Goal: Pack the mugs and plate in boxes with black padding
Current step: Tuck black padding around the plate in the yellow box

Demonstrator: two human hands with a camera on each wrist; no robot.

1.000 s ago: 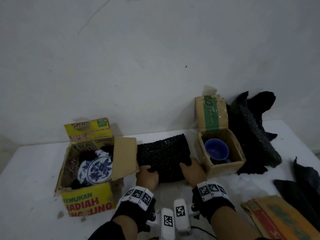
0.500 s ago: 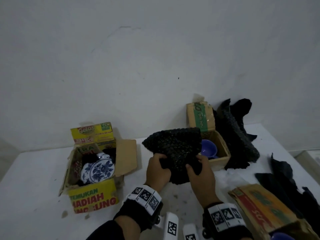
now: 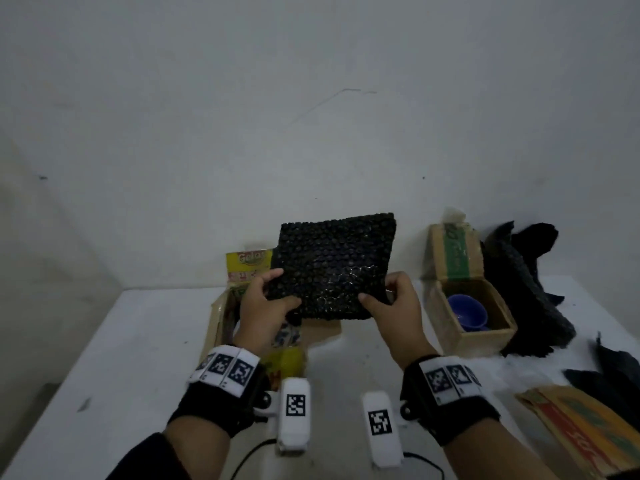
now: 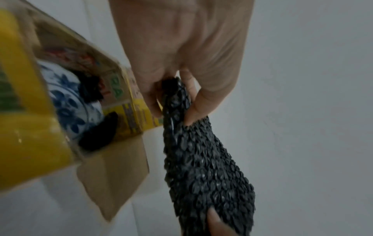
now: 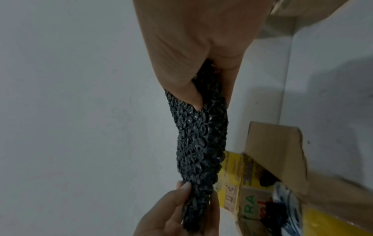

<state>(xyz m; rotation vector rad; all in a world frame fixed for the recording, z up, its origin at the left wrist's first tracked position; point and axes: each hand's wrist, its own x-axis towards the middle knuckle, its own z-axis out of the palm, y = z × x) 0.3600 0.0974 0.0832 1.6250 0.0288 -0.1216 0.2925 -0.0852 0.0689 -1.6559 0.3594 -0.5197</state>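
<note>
Pinching the bubbly black padding (image 3: 332, 268) at its lower corners, left hand (image 3: 265, 311) and right hand (image 3: 394, 311) hold it upright above the yellow box (image 4: 30, 135) with the plate (image 4: 70, 102). It looks light, limp and squashy, best gripped by its edges.

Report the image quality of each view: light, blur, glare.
Head view: dim, soft, wide-angle bend; faint sheen on the black padding. Left wrist view: yellow box smeared by blur, padding sharper. Right wrist view: dim, box corner blurred, shadow on the wall.
</note>
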